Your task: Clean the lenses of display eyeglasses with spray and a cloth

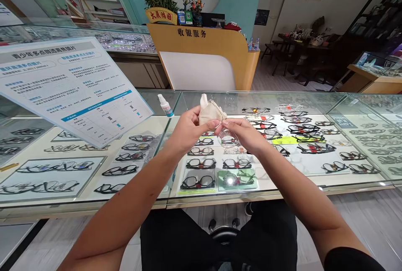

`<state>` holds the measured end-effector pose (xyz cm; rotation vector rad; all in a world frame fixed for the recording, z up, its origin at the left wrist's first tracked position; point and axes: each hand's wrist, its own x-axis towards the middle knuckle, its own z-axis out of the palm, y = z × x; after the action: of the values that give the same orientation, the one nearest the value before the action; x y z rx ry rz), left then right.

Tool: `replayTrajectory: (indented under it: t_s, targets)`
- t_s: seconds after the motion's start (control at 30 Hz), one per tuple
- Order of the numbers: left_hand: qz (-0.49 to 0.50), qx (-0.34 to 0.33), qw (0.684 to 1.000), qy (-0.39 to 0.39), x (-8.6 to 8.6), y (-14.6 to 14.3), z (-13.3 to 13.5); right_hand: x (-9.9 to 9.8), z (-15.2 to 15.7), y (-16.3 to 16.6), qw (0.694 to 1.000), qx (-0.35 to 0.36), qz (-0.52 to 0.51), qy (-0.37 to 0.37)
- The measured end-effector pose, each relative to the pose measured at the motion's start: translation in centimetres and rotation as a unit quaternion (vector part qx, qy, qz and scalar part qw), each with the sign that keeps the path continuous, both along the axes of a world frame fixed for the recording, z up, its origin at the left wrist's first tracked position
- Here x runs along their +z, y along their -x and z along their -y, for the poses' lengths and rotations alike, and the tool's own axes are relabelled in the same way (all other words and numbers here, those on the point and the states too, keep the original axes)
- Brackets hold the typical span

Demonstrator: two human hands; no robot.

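A small cream drawstring pouch (208, 114) is held up above the glass counter, between both hands. Something white pokes out of its top; I cannot make out what it is. My left hand (190, 127) grips the pouch from the left, thumb across its lower front. At the pouch's lower right, my right hand (241, 132) pinches its edge or cord with thumb and fingertips. Thin cord hangs near those fingertips. A small white spray bottle (166, 106) with a blue label stands on the glass, left of my left hand.
Under the glass counter (176, 200) lie rows of eyeglasses (201, 163). A large printed sheet (75, 82) stands or leans at the left, covering part of the counter. Beyond is a wooden reception desk (201, 40). A wheeled stool base (223, 233) shows below.
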<state>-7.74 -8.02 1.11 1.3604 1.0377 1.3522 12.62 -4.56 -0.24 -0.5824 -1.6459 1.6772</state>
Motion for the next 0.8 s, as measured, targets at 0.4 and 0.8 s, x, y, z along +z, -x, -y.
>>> replayTrajectory:
  t_s: [0.4,0.8]
  targets:
    - [0.018,0.100,0.994,-0.038,-0.8,-1.6,0.5,-0.1,0.7,0.3,0.999,0.018,0.012,-0.036]
    - [0.012,-0.022,0.999,-0.046,-1.5,1.2,-1.5,0.5,0.2,-0.3,1.000,-0.003,0.009,-0.025]
